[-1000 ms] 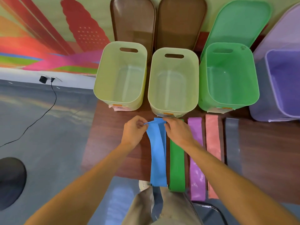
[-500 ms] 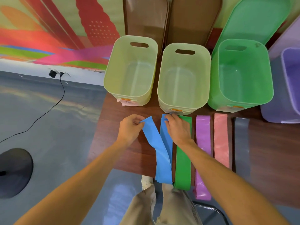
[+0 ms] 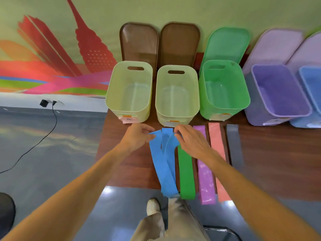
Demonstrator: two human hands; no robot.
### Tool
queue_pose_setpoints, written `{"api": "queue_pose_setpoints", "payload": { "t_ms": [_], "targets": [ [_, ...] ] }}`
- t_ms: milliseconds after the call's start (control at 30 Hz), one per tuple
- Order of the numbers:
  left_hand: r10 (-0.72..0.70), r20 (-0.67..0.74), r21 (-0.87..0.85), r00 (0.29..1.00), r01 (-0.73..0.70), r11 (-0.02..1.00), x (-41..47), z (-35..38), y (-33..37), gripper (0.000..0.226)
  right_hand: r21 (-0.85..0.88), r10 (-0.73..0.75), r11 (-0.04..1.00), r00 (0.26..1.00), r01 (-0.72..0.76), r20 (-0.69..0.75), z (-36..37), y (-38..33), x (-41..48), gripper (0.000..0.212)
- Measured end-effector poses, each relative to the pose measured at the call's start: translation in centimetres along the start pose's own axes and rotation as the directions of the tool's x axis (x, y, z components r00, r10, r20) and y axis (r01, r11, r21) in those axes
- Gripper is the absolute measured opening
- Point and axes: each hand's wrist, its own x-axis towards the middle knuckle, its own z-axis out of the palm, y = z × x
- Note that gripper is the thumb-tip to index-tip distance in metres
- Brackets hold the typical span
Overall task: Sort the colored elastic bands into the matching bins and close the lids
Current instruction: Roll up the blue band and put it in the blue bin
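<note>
1. At table (image 3: pixel 121 162) near edge, blue bands (image 3: pixel 165 162) lie beside green band (image 3: pixel 186 174), ends overhanging.
2. Left hand (image 3: pixel 139 136) pinches 1 blue end; right hand (image 3: pixel 191 143) pinches the next; hands apart.
3. Behind: row of 5 open bins (image 3: pixel 177 82); blue bin (image 3: pixel 312 84) far right, well apart from bands.
4. Lids (image 3: pixel 227 44) lean on wall.

Office or activity room: I stand at a dark wood bench (image 3: pixel 278 162) set against a green wall bearing a bright skyline mural (image 3: pixel 83 54). Plastic bins (image 3: pixel 217 115) line the bench; a cable (image 3: pixel 52 122) trails from a wall socket (image 3: pixel 52 102) across glossy grey floor (image 3: pixel 52 153).
</note>
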Motion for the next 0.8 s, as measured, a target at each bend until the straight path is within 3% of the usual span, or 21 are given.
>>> {"api": "queue_pose_setpoints", "payload": {
  "t_ms": [100, 300, 567, 800],
  "targets": [
    [0.046, 0.101, 0.014, 0.994, -0.048, 0.999, -1.5, -1.0, 2.3, 0.012, -0.035, 0.011, 0.999, 0.999, -0.009, 0.039, -3.4, -0.8, -1.0, 0.009],
    [0.215, 0.163, 0.084, 0.963, -0.230, 0.970, -4.7, -1.3, 8.8, 0.012, 0.045, 0.049, 0.997, 0.987, -0.056, 0.154, -9.5, -1.8, -3.8, 0.020],
    [0.404, 0.231, 0.034, 0.885, -0.422, 0.906, -6.8, 1.4, 17.1, 0.012, 0.128, 0.144, 0.982, 0.988, -0.136, -0.058, -17.5, -0.3, -8.3, 0.007],
    [0.574, 0.167, -0.110, 0.802, -0.563, 0.819, -5.1, 6.5, 25.2, 0.005, 0.263, 0.300, 0.938, 0.911, -0.227, -0.283, -23.4, 5.9, -9.8, 0.007]
  ]
}}
